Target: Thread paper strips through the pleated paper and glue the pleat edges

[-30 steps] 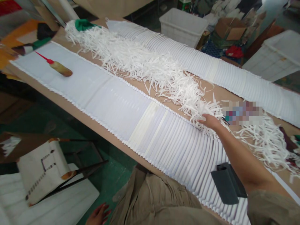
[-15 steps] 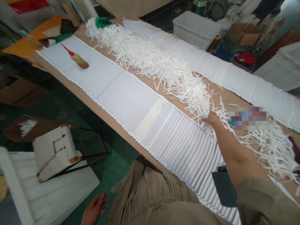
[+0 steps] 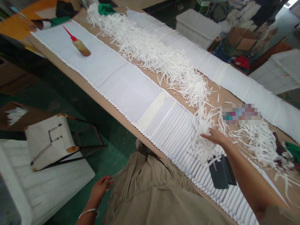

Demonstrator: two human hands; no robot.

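Note:
My right hand [image 3: 214, 136] is closed on a loose clump of white paper strips [image 3: 199, 143], over a long row of overlapping white sheets [image 3: 178, 137] on the table. Part of the grip is hidden by the strips. Just below that hand, a dark grey flat block [image 3: 218, 173] lies on the sheets. My left hand [image 3: 102, 186] hangs beside my lap, off the table, fingers loosely curled and a little apart; no object shows clearly in it. A squeeze bottle [image 3: 81, 47] with a red nozzle lies on the row's far left end.
A long heap of white strips [image 3: 150, 51] runs along the brown table [image 3: 98, 104], with a second row of sheets [image 3: 203, 59] behind it. More strips [image 3: 255, 137] lie at right. A stool [image 3: 50, 140] stands left; a white bin [image 3: 197, 26] is beyond the table.
My right hand has moved toward me, drawing a clump of strips from the heap onto the overlapping sheets. My left hand has risen slightly. The camera view has shifted a little.

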